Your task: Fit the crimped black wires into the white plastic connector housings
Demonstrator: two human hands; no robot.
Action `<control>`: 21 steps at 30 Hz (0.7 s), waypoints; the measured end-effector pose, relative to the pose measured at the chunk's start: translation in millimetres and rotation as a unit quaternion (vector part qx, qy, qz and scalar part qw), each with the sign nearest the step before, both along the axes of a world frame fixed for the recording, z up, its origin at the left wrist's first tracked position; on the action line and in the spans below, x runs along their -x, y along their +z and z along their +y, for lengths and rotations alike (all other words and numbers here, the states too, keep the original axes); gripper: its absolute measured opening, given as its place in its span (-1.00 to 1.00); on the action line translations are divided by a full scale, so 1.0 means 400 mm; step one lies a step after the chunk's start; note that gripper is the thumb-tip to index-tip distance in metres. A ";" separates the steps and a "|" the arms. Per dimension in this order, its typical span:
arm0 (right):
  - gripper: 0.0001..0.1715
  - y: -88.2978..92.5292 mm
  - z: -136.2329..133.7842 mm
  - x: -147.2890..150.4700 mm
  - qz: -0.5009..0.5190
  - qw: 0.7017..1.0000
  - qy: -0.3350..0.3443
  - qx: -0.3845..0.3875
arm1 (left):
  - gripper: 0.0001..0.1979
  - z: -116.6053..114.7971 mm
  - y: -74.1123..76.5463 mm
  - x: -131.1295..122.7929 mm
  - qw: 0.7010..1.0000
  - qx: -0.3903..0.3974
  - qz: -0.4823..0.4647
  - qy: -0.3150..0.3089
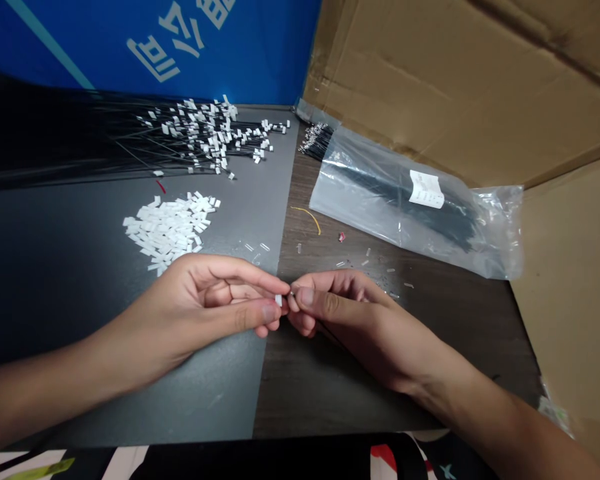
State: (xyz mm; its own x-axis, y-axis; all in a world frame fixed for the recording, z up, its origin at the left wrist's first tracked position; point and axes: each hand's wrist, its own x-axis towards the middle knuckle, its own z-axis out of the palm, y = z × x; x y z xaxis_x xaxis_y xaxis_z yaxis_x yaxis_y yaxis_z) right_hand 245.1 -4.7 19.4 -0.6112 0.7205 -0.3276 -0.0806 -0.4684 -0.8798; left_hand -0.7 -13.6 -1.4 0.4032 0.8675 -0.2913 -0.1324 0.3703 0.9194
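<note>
Between the thumb and forefinger of my left hand (225, 297) is a small white plastic connector housing (279, 300). My right hand (335, 303) pinches the end of a thin black wire (333, 333), with a bit of dark metal showing at its tip right by the housing. The fingertips of both hands almost meet; whether the wire tip sits inside the housing I cannot tell. Behind my left hand lies a heap of loose white connector housings (173, 227). Farther back, many black wires end in white connector housings (215, 137).
A clear plastic bag (400, 193) of black wires with bare metal ends lies back right, against cardboard (455, 87). A blue panel (260, 53) stands behind. A yellow wire scrap (310, 217), a red scrap (341, 237) and small clear pieces are scattered on the table.
</note>
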 end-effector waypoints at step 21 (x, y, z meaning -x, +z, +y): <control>-0.86 0.014 -0.043 0.015 -0.135 0.954 -0.130 -0.236 | -0.81 0.005 0.006 0.007 0.998 -0.035 0.038 0.030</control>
